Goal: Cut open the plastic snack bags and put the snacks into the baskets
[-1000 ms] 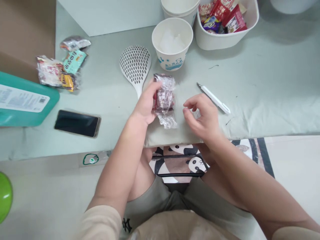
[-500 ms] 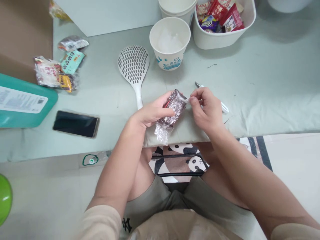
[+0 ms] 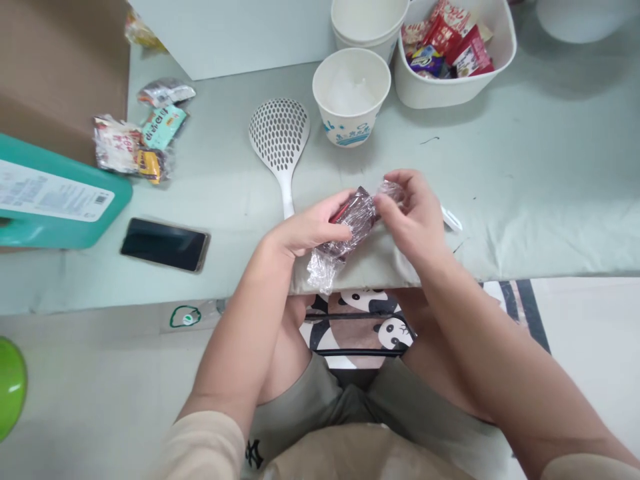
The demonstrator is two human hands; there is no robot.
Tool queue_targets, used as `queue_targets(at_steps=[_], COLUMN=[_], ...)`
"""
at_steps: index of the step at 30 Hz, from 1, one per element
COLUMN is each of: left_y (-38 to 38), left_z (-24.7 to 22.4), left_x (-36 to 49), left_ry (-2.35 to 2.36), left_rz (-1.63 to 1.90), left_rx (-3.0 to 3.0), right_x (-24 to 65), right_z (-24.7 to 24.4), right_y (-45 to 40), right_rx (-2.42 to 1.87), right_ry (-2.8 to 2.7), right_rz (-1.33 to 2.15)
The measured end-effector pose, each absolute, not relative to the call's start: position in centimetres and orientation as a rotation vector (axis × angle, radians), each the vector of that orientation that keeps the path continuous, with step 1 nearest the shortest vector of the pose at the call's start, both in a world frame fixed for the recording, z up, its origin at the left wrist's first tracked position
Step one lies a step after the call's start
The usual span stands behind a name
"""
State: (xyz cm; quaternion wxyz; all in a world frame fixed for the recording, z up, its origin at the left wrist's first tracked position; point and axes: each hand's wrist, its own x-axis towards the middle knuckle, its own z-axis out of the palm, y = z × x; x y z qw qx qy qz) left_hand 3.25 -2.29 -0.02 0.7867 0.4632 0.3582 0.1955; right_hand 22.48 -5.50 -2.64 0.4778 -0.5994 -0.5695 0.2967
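Note:
In my left hand point(image 3: 316, 227) is a dark brown block-shaped item point(image 3: 359, 217) with a bit of red, wrapped in clear plastic film; what it is I cannot make out. Crumpled film point(image 3: 324, 270) hangs from its lower end, over the table edge. My right hand point(image 3: 417, 217) pinches the loose film point(image 3: 391, 191) at the upper end, its fingers closed. Partly hidden behind that hand lies a white-handled tool point(image 3: 451, 219). A white slotted skimmer point(image 3: 280, 137) rests left of the wrapped item, its handle end covered by my left hand.
A paper cup point(image 3: 351, 97) with clear plastic inside stands ahead, before stacked cups point(image 3: 370, 23). A white bin point(image 3: 455, 90) holds wrapped snacks. Leftward are a phone point(image 3: 165, 244), snack packets point(image 3: 163, 127) and a green jug point(image 3: 107, 213).
My right hand has pulled the film at the upper end outward, and more of it now shows bunched at the fingers. The whole view has shifted slightly.

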Motion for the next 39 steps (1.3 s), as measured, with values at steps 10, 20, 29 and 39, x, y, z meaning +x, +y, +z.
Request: queue_targets(at_steps=[10,20,29,39], left_y=[-3.4,-2.2,-2.4,-2.2], left_z=[0.3,-0.5,-2.0,-2.7], left_x=[1.4,3.5,5.1,4.9], left_ry=[0.749,0.856,0.853,1.089], left_rz=[0.400,0.892,0.944,1.242], left_rx=[1.017,0.937,1.006,1.340], right_x=[21.6,19.9,19.0,19.6], right_z=[-1.9,-3.0,-2.6,-4.0], right_y=[-6.1,-5.7,-6.2,-5.1], right_rx=[-1.475,-1.259,-0.980,-1.032], right_ry=[-1.311,-1.049,-0.802,-0.715], right_rz=[0.769,1.348,1.611,1.392])
